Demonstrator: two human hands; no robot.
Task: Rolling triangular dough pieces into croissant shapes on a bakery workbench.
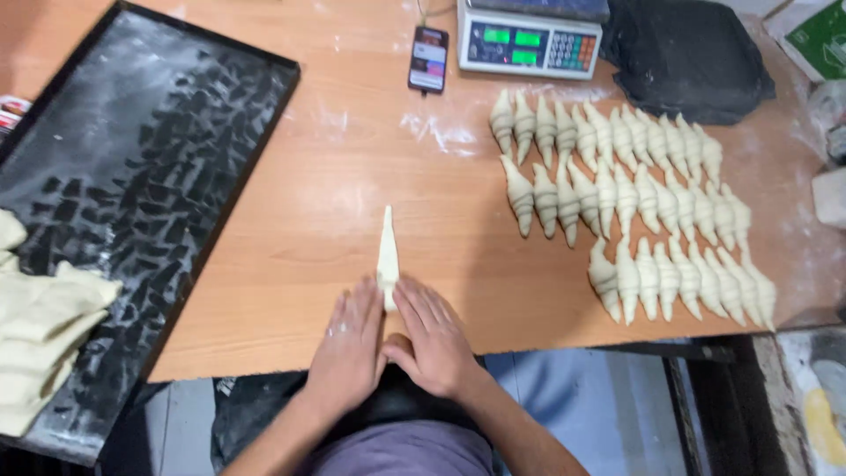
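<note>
The light-brown wooden worktable carried a floured black rectangular baking tray at my left, stacked pale dough sheets on its near corner, and three rows of rolled raw dough crescents at my right. My left hand and right hand lay side by side at the near edge, fingers flat and extended, pressing the wide end of a long pale dough triangle, whose tip pointed away from me. Beyond stood a grey digital scale and a dark smartphone.

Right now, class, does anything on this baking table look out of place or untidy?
A phone lies on the floured table beside the scale, odd among dough. Flour smears spread near it. The rolled pieces sit in fairly neat rows, and both hands press the dough strip.
</note>
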